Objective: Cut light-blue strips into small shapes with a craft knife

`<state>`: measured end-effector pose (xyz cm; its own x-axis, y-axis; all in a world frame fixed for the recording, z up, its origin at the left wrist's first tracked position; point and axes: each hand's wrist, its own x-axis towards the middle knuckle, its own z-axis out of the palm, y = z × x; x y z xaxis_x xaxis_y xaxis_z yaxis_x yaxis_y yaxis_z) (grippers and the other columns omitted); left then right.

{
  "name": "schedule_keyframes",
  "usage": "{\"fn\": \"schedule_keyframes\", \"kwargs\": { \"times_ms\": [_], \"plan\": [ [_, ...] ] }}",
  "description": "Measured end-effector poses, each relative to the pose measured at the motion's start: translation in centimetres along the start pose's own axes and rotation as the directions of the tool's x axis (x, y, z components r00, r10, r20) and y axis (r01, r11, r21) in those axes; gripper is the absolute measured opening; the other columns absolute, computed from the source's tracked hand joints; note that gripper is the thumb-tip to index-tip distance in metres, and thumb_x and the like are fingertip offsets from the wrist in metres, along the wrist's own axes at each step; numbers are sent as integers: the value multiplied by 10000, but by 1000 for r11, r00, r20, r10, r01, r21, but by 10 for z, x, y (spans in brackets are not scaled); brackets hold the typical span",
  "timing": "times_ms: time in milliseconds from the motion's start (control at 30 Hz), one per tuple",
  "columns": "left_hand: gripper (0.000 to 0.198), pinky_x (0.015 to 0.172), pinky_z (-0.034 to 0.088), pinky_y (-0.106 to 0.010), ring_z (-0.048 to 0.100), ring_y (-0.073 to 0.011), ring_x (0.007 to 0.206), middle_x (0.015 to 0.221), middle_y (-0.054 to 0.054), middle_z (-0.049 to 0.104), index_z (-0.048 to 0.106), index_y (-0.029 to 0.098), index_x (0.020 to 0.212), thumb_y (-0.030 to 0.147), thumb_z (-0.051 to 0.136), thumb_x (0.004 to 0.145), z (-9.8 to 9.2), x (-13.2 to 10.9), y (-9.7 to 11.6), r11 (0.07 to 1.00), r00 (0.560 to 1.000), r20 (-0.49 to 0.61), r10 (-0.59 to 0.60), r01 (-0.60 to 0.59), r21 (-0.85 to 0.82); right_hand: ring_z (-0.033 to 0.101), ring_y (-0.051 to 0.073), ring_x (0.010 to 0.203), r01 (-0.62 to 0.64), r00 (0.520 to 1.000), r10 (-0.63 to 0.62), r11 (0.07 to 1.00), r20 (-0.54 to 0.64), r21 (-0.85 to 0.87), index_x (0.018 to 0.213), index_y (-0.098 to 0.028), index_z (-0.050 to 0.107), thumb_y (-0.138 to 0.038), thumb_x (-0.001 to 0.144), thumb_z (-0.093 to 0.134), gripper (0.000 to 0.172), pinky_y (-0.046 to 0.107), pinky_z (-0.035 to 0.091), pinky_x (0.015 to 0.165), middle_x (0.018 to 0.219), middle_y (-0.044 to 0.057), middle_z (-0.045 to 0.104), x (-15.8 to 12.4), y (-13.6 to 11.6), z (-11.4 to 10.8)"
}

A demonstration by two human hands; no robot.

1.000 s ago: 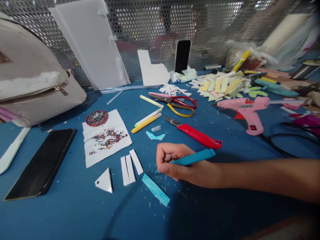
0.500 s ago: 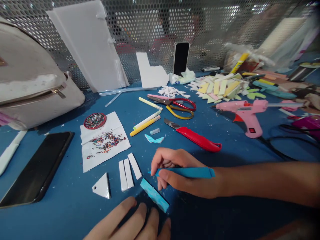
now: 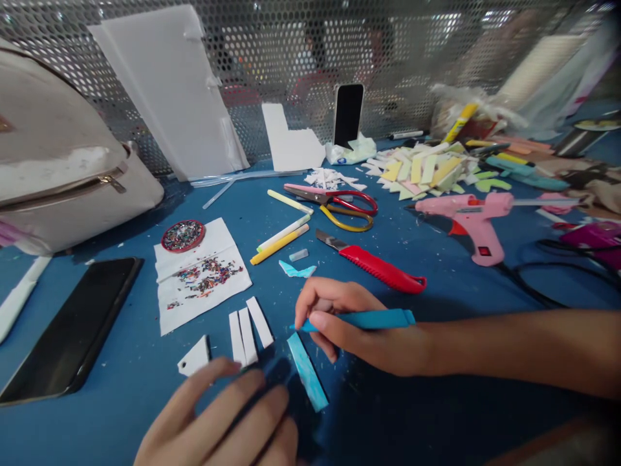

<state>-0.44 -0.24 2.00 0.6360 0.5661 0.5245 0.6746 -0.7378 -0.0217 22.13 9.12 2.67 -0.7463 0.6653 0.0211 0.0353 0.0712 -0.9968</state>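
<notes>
My right hand (image 3: 344, 317) is closed around a blue marker (image 3: 373, 319), its tip pointing left just above a blue-coloured strip (image 3: 307, 373) on the table. My left hand (image 3: 223, 414) has its fingers apart and holds nothing; it hovers over the table left of that strip, slightly blurred. Three white strips (image 3: 249, 331) lie beyond its fingertips. A white triangular piece (image 3: 195, 356) with a small hole is partly covered by the left index finger. Further off lies a scrap of blue-tinted paper (image 3: 297, 268).
A red utility knife (image 3: 383, 268) with its blade out and scissors (image 3: 339, 202) lie beyond my right hand. A pink glue gun (image 3: 466, 217) is to the right. A paper with coloured bits (image 3: 208, 291), a black phone (image 3: 72, 323) and a bag (image 3: 72, 168) are at left.
My left hand has moved left and away from the blue strip, now overlapping the triangular piece. The strip has turned more lengthwise. My right hand with the marker has shifted slightly upward.
</notes>
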Motion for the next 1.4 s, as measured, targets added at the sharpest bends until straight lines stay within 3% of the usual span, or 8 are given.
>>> {"fn": "schedule_keyframes", "kwargs": {
  "times_ms": [100, 133, 200, 333, 533, 767, 1033, 1400],
  "plan": [
    [449, 1053, 296, -435, 596, -227, 1017, 1093, -33, 704, 619, 195, 974, 626, 585, 850, 4, 5, -8, 991, 992, 18, -128, 128, -35, 445, 80, 543, -10, 998, 10, 1000, -61, 4, 985, -165, 490, -321, 989, 455, 160, 179, 351, 505, 640, -57, 462, 2, 0, 0],
    [550, 1040, 278, -449, 570, -256, 1059, 1153, -71, 676, 595, 172, 1031, 678, 589, 813, 6, 8, -10, 993, 990, 92, -110, 114, -36, 438, 79, 543, -5, 997, 5, 1000, -75, 1, 985, -168, 482, -310, 992, 445, 147, 182, 345, 507, 641, -59, 457, 2, 0, 0],
    [680, 1015, 257, -459, 532, -285, 1080, 1166, -121, 647, 549, 132, 1084, 720, 622, 751, 8, 15, -13, 994, 984, 150, -99, 105, -32, 448, 79, 554, 10, 996, -11, 1000, -92, -14, 982, -169, 474, -294, 995, 437, 131, 187, 350, 517, 664, -53, 467, 2, 0, 1],
    [777, 989, 262, -450, 532, -279, 1017, 1056, -127, 643, 512, 83, 1119, 750, 614, 732, 12, 26, -10, 992, 983, 135, -121, 125, -24, 463, 84, 601, 72, 993, -78, 995, -88, -70, 986, -161, 486, -312, 982, 462, 153, 192, 368, 539, 727, -30, 481, 0, -2, -2],
    [606, 964, 278, -428, 540, -254, 998, 1065, -98, 624, 468, 124, 1144, 541, 698, 769, 15, 25, -5, 975, 964, 190, -185, 204, -86, 459, 85, 525, 67, 997, -70, 994, -30, -83, 823, -132, 547, -456, 994, 395, 397, 200, 356, 468, 691, -3, 480, -5, -6, -6],
    [538, 981, 261, -390, 543, -217, 1015, 1132, -54, 634, 448, 181, 1151, 478, 709, 787, 12, 17, -14, 957, 955, 202, -217, 249, -149, 503, 82, 510, -22, 998, 30, 992, 62, -126, 869, -153, 497, -271, 978, 457, 165, 168, 375, 483, 584, -40, 526, -2, -4, -5],
    [564, 962, 296, -397, 560, -228, 994, 1073, -18, 635, 455, 263, 1135, 627, 682, 770, 9, 16, -9, 858, 870, 276, -410, 470, -208, 414, 55, 528, 121, 990, -88, 921, 106, -370, 924, -149, 500, -150, 904, 489, 23, 178, 300, 501, 637, -68, 458, -2, -2, -5],
    [573, 972, 240, -390, 567, -224, 962, 1032, -2, 655, 434, 257, 1148, 588, 707, 769, 10, 18, -13, 888, 900, 283, -333, 400, -226, 458, 87, 569, 264, 950, -167, 879, 262, -396, 847, -176, 470, -207, 914, 444, 78, 209, 331, 541, 653, -39, 493, -2, 5, -7]
  ]
}}
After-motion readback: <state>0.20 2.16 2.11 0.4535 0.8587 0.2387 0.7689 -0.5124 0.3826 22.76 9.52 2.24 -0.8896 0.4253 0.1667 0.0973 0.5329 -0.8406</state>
